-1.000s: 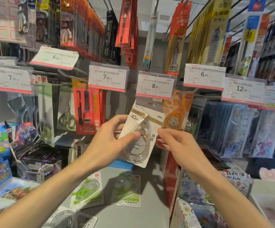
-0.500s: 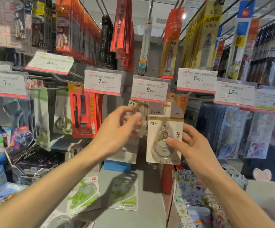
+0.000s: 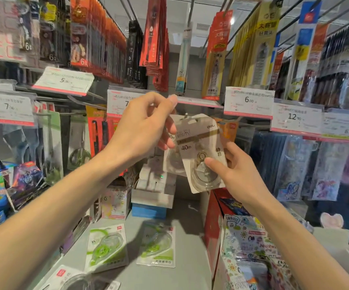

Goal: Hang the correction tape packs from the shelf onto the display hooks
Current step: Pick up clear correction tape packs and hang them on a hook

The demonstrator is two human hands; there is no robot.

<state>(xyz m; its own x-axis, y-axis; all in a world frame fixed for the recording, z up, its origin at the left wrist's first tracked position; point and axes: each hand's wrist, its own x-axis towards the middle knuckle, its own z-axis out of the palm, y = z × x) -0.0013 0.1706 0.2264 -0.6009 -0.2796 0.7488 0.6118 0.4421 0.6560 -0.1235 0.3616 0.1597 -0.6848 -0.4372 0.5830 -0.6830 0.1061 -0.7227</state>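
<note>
Two green-and-clear blister-carded correction tape packs [image 3: 106,246] [image 3: 156,245] lie flat on the grey shelf [image 3: 182,268], side by side, with a third clear pack [image 3: 79,281] at the bottom edge. I read these as the queue left to hang; face-up so I can grab each by the card.

My left hand [image 3: 142,130] is raised at hook height, wrist bent, fingers curled. Index and thumb reach up toward the flipped-up price tag holder [image 3: 196,102]; the lower fingers touch the card's left edge. Whether this grip pinches the tag, the hook or the card's corner I cannot tell, as the hand covers the contact. Likely it is lifting the tag out of the way and steadying the hook.

The pack in hand is a white-and-gold card with a clear teardrop blister, marked 40m [image 3: 200,151]. It is tilted, top leaning left, its hang slot right at the metal hook tip [image 3: 185,116]. The tip shows through the slot, so the pack looks just started on the hook, not slid home. Another pack of the same kind [image 3: 172,162] hangs behind it.

My right hand [image 3: 234,170] holds the pack low, grip clamped on it: thumb across the blister front, fingers behind the card's right edge. Holding low keeps the slot clear. Forearm comes up from lower right.

Next I'd say: level the card, push it back along the hook. Risk: the slot slips off the tip while the card is skewed.
</note>
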